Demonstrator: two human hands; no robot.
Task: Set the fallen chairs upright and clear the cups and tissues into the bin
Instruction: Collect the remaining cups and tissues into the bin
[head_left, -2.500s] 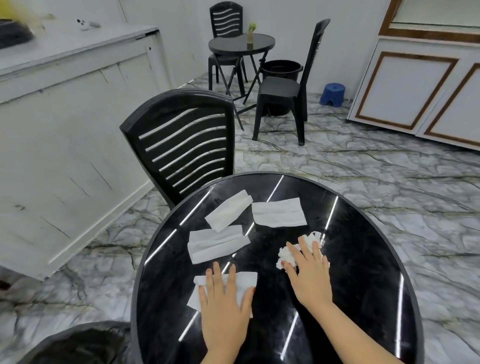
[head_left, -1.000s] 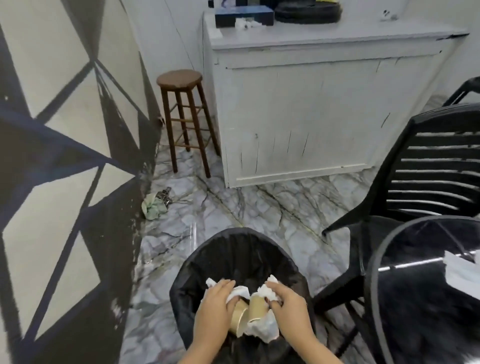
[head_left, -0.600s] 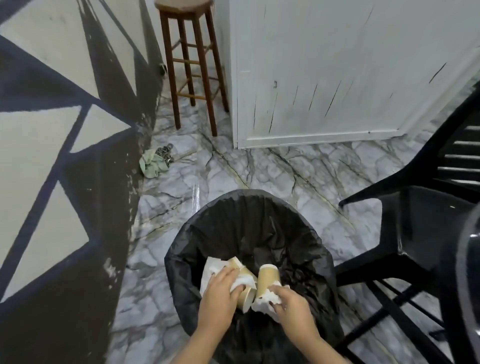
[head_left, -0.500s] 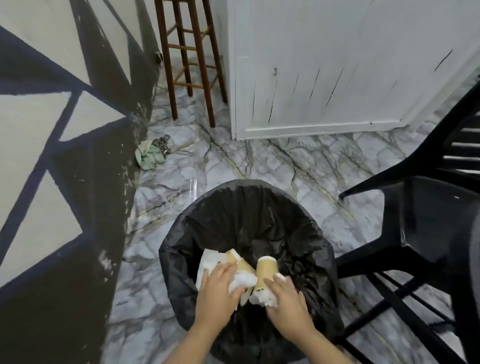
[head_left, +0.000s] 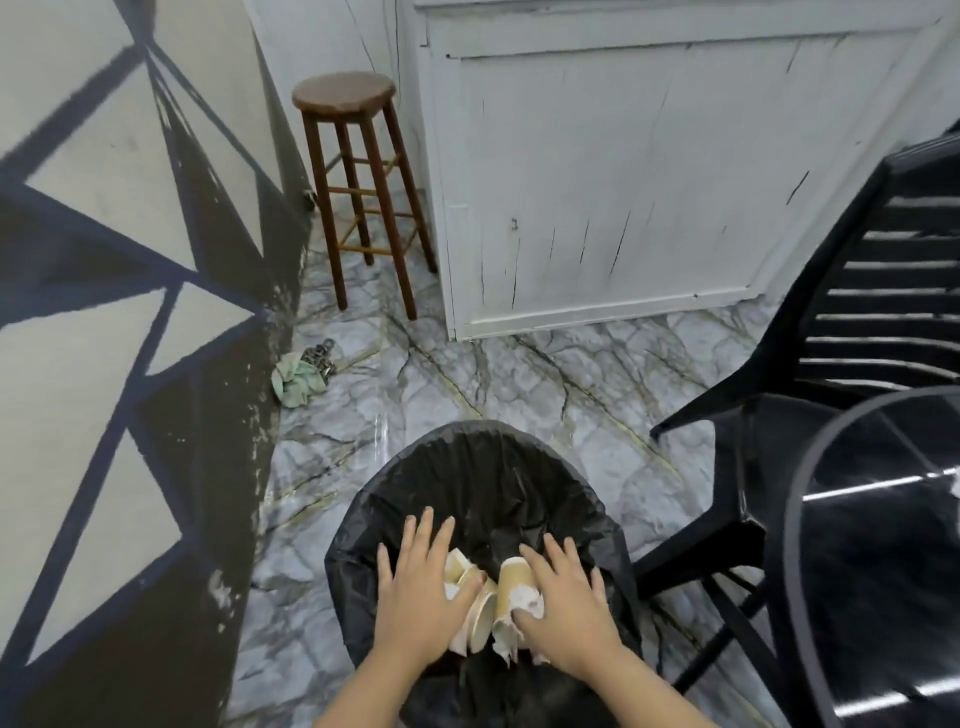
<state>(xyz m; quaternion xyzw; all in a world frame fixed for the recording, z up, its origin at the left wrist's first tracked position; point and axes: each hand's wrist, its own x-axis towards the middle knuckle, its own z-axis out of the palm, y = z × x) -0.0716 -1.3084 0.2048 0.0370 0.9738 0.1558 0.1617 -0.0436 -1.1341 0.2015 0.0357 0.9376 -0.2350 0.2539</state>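
Now that your fingers have straightened out over the bin (head_left: 470, 467), where half a second ago they were curled round the load, you are letting the bundle go: the left hand (head_left: 418, 597) lies spread and flat, its thumb side against the cups (head_left: 485, 592), and the right hand (head_left: 563, 605) is splayed too, its thumb resting on the tissues (head_left: 519, 618), neither hand pinching anything. Cups and tissues sit between your hands, inside the rim over the black liner, so this load looks as good as binned. The view has also tilted up since then, bringing the stool (head_left: 345, 98) top into sight. One chair (head_left: 831, 364) stands upright beside the table (head_left: 883, 545), where a scrap of white at the frame's right edge suggests tissues are left to collect. No brand, label or writing can be read on the cups, bin or cabinet (head_left: 623, 171)
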